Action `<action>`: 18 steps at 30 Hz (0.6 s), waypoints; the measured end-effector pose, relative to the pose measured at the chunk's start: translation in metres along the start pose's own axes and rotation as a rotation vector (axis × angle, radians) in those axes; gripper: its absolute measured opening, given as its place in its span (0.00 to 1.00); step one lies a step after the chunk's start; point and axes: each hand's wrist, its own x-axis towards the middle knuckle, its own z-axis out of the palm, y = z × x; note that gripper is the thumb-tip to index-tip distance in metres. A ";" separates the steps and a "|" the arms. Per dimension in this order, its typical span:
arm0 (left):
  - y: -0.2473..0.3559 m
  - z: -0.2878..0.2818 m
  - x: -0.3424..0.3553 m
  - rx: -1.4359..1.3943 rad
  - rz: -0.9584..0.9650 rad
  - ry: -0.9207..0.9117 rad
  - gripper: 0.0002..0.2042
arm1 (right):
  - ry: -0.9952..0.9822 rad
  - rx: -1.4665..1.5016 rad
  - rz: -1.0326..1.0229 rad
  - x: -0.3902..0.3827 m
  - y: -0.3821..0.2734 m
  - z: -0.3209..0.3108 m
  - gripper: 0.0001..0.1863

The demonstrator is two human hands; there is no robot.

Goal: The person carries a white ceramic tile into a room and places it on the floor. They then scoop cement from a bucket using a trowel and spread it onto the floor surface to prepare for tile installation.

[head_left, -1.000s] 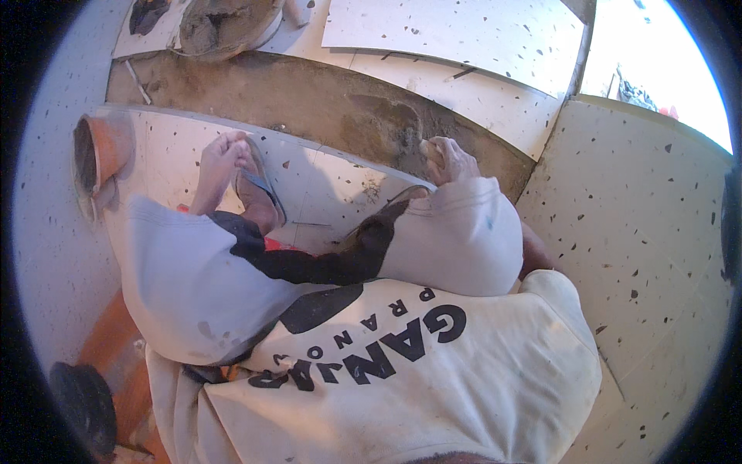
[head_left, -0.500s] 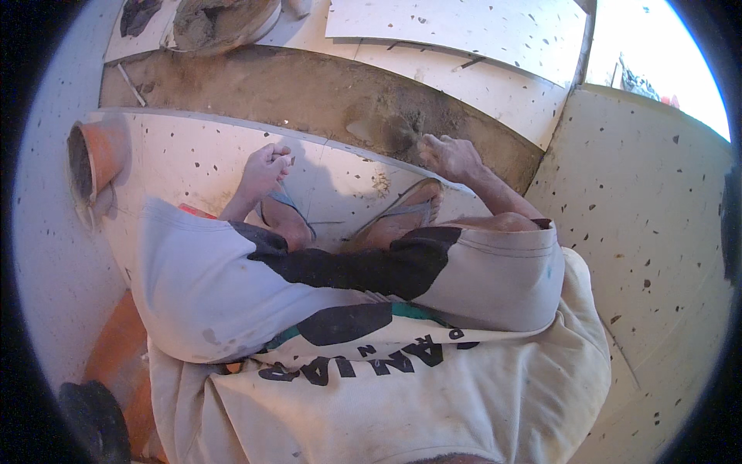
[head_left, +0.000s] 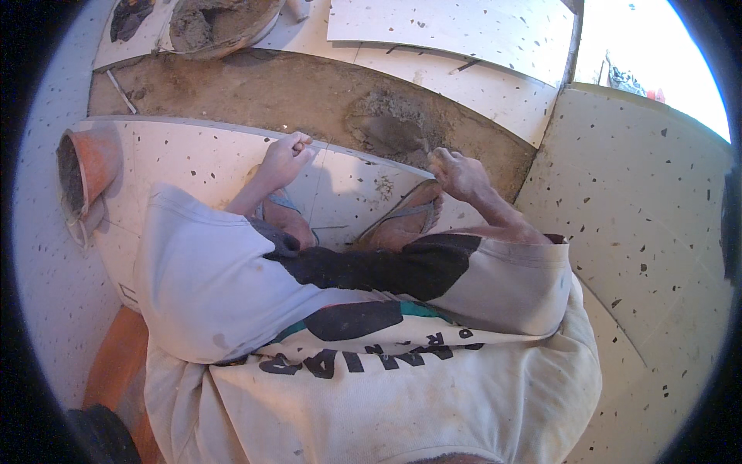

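Observation:
My left hand [head_left: 286, 161] hovers over the pale speckled tile [head_left: 178, 162] with its fingers curled; whatever is in them is too small to make out. My right hand [head_left: 458, 174] grips the handle of what looks like a trowel, its mortar-covered blade [head_left: 394, 133] resting in a patch of wet grey mortar [head_left: 371, 112] on the brown bare strip [head_left: 255, 93] beyond the tile edge. My two feet in sandals [head_left: 398, 224] are on the tile below my hands, between my bent knees.
An orange bucket [head_left: 100, 166] lies tipped at the left. A round container of mortar [head_left: 220, 23] is at the upper left, near a short pale stick [head_left: 120, 89]. Speckled panels [head_left: 448, 31] lie along the far side of the strip, and a large one [head_left: 618, 209] extends at the right.
My left hand has moved right and is now over the middle-left tile. My right hand has shifted slightly, with more of the forearm showing. My knees have opened, showing both sandals.

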 end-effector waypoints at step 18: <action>-0.003 -0.002 0.008 -0.061 -0.079 0.063 0.17 | 0.062 0.153 0.109 0.022 0.003 -0.034 0.23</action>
